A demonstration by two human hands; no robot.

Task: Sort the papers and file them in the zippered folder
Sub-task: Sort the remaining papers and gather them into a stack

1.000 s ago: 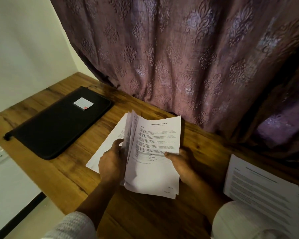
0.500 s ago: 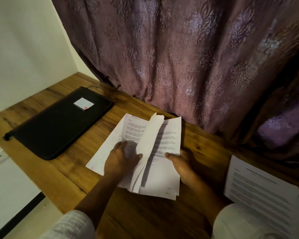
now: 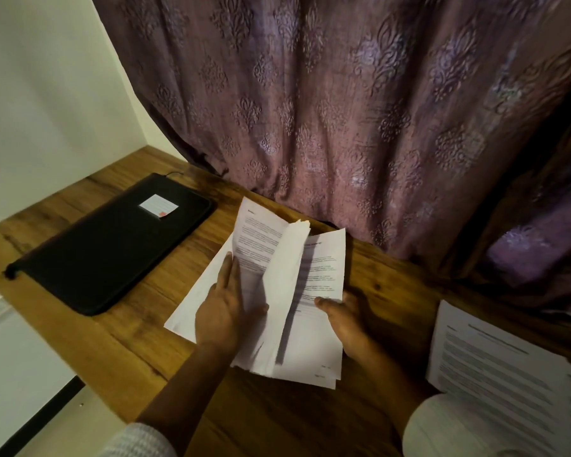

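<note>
Leafing through the papers (image 3: 320,278) low on the desk (image 3: 139,354), near its back edge by the curtain (image 3: 343,110), and parting them like a book. Pressing down the turned side with the left hand (image 3: 223,311), fingers straight and close together, thumb splayed against the foot of a few leaves standing arched in the middle, probably to stop that side sliding while the next page is read. Pinching the unread side with the right hand (image 3: 343,321), thumb on top across the print, the other fingers tucked beneath and hidden (so a clamp judged, not fully seen). Holding the lot fanned, likely so that each heading shows before a leaf goes over. Lying flat well to the left, the folder (image 3: 112,252), apparently zipped shut, a small label (image 3: 159,205) on its cover, with filing seemingly not yet begun. Waiting at the right edge, a second pile (image 3: 495,367) of printed pages, apart from the held stack, perhaps already sorted out or yet to be gone through; impossible to say which. Sorting first, then, by this reading; unzipping called for afterwards, with one hand freed.
</note>
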